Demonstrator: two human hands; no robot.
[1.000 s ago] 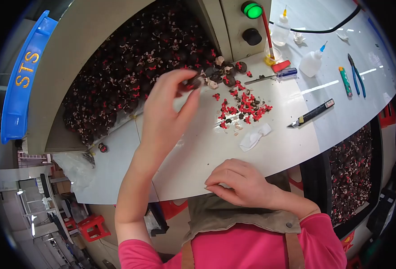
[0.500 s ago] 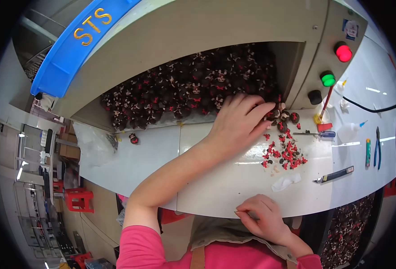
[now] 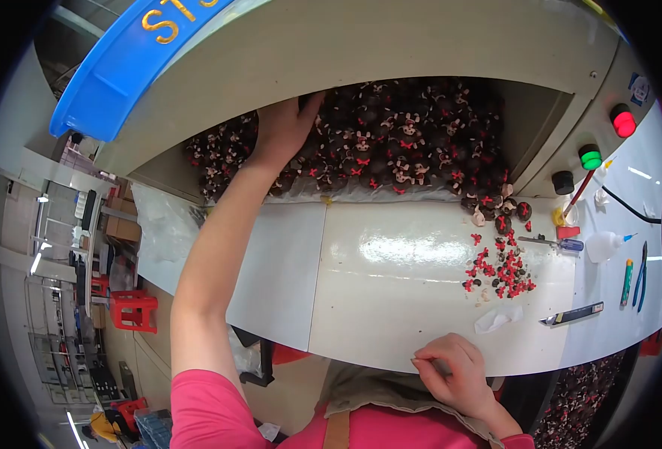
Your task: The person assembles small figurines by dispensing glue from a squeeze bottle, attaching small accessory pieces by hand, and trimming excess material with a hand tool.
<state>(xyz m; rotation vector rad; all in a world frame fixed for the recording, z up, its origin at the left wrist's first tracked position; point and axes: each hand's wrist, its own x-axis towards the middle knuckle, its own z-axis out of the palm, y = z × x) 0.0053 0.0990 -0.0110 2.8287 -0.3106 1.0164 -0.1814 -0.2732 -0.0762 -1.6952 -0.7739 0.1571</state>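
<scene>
My left hand (image 3: 280,135) reaches into the machine's wide opening, over a heap of small dark figures (image 3: 361,142) with pale faces and red bows. Its thumb stretches away from the palm; the opening's upper edge hides the other fingers. My right hand (image 3: 454,373) rests at the table's front edge with fingers curled and thumb near the index finger. Whatever may be between those tips is too small to make out. Loose red bow pieces (image 3: 511,273) lie scattered on the white table (image 3: 391,299), below several figures (image 3: 503,224) at the opening's right corner.
At the right lie a screwdriver (image 3: 567,244), a squeeze bottle (image 3: 604,247), a box cutter (image 3: 574,313), a green tube (image 3: 627,280) and blue-handled pliers (image 3: 642,277). A white tissue (image 3: 498,319) sits near the bows. A blue bin (image 3: 117,78) stands atop the machine (image 3: 391,45).
My left hand has moved left and deeper into the opening, away from the right corner. The view has shifted, and the lone figure at left no longer shows. My right hand keeps its curled pose.
</scene>
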